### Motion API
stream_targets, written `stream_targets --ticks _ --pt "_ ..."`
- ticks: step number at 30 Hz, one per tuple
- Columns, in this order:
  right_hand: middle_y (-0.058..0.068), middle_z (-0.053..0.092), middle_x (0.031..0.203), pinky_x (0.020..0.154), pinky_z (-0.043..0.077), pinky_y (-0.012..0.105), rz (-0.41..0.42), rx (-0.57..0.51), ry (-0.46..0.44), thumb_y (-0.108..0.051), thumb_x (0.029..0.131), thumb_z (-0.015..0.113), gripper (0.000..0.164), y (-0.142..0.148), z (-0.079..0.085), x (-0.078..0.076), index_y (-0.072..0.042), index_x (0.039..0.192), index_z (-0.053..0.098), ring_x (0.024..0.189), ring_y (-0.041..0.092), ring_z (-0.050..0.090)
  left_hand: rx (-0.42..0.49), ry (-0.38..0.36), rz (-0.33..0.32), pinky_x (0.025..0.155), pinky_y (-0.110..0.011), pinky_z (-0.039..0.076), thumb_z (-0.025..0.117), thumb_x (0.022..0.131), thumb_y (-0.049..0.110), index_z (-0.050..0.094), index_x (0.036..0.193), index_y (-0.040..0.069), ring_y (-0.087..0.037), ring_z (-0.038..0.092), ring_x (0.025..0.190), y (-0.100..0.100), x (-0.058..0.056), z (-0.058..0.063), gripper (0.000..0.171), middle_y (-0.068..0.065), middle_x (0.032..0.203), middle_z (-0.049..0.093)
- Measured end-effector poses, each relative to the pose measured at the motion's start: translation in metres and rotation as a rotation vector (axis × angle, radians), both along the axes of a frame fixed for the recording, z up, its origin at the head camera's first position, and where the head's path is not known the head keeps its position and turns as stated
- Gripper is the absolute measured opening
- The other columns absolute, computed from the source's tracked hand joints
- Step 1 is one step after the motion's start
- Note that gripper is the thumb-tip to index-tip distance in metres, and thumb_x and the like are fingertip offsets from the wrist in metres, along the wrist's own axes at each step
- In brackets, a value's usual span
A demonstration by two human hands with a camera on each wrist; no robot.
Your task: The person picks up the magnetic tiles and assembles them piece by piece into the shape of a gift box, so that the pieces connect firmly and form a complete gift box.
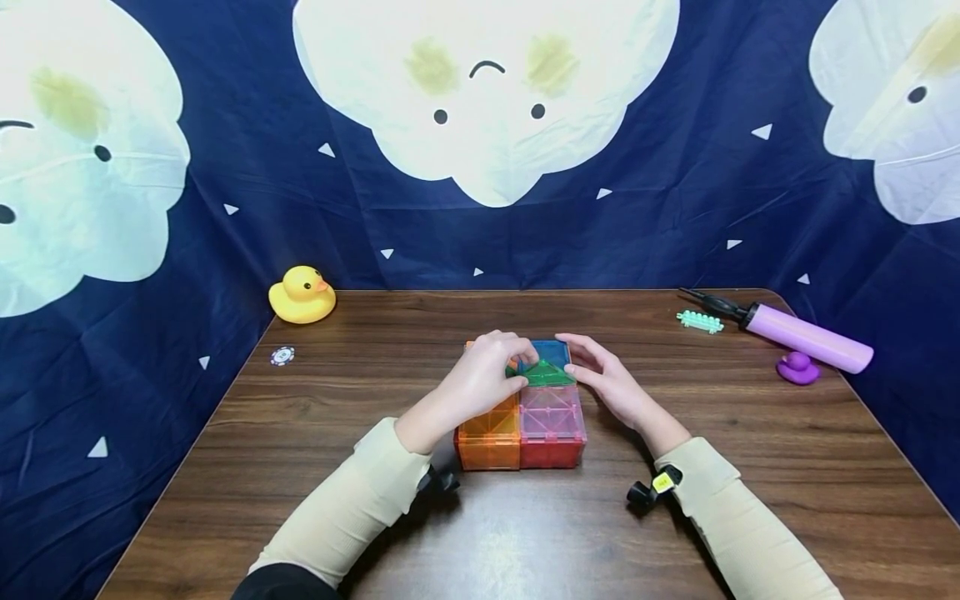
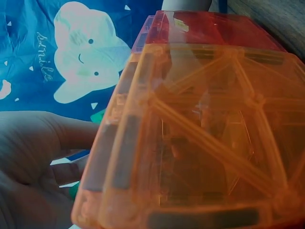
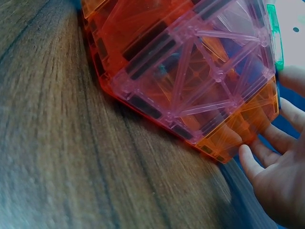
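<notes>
A box of see-through magnetic tiles (image 1: 551, 452) stands on the table, its near side orange and red, its top orange, pink and blue. Over the top is my left hand (image 1: 483, 375), fingers bent, pinching a green magnetic tile (image 1: 547, 373) between thumb and fingertips. The left wrist view shows this hand (image 2: 33, 162) beyond the orange tiles (image 2: 214, 124), its fingertips partly hidden. My right hand (image 1: 611, 387) rests its loosely spread fingers against the box's right side. In the right wrist view its fingertips (image 3: 248, 155) touch an orange side tile (image 3: 245, 119) beyond the pink one.
A yellow rubber duck (image 1: 302, 296) and a poker chip (image 1: 282, 357) lie at the back left. At the back right are a mint-green bumpy toy (image 1: 700, 322), a purple hand pump (image 1: 810, 336) and a small purple duck (image 1: 797, 368). A blue cloud-print cloth (image 1: 525, 242) hangs behind.
</notes>
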State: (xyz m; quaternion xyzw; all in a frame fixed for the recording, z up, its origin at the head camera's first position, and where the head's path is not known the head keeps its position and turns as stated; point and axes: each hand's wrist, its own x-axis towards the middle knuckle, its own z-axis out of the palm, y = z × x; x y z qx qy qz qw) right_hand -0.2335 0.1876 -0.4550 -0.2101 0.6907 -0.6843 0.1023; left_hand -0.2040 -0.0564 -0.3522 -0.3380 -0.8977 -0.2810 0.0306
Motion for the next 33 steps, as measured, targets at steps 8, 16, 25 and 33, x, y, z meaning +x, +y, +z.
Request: stream_targets --ticks 8,16,25,33 --pt "0.022 0.044 0.153 0.099 0.048 0.026 -0.002 0.002 0.015 -0.011 0.104 0.058 0.055 0.000 0.000 0.001 0.003 0.153 0.037 0.134 0.026 0.047 0.053 -0.021 -0.027 0.084 -0.035 0.056 0.083 0.082 -0.002 0.074 0.101 0.009 -0.026 0.068 0.094 -0.006 -0.002 -0.001 0.023 -0.004 0.102 0.071" --pt "0.020 0.045 0.153 0.100 0.047 0.025 -0.012 0.001 0.038 -0.011 0.104 0.058 0.052 0.001 0.000 0.002 -0.002 0.153 0.042 0.136 0.027 0.046 0.095 -0.138 -0.016 0.085 -0.033 0.056 0.078 0.084 -0.007 0.073 0.103 0.009 -0.024 0.067 0.097 -0.016 -0.007 0.000 0.026 -0.003 0.104 0.070" --pt "0.020 0.039 0.158 0.110 0.035 0.022 0.030 -0.008 0.162 -0.005 0.104 0.055 0.026 0.003 -0.002 0.002 0.006 0.125 0.067 0.150 0.033 0.028 0.167 -0.224 0.016 0.083 -0.035 0.055 0.073 0.084 -0.011 0.071 0.105 0.009 -0.016 0.067 0.096 -0.029 -0.011 -0.005 0.029 0.000 0.100 0.073" --pt "0.036 0.029 0.156 0.107 0.039 0.026 0.087 -0.130 0.154 0.001 0.098 0.062 0.013 0.004 0.000 0.003 0.002 0.107 0.072 0.149 0.040 0.024 0.156 -0.188 0.061 0.089 -0.041 0.053 0.078 0.083 -0.004 0.070 0.113 0.010 -0.018 0.065 0.100 -0.043 -0.007 -0.015 0.033 0.002 0.106 0.072"
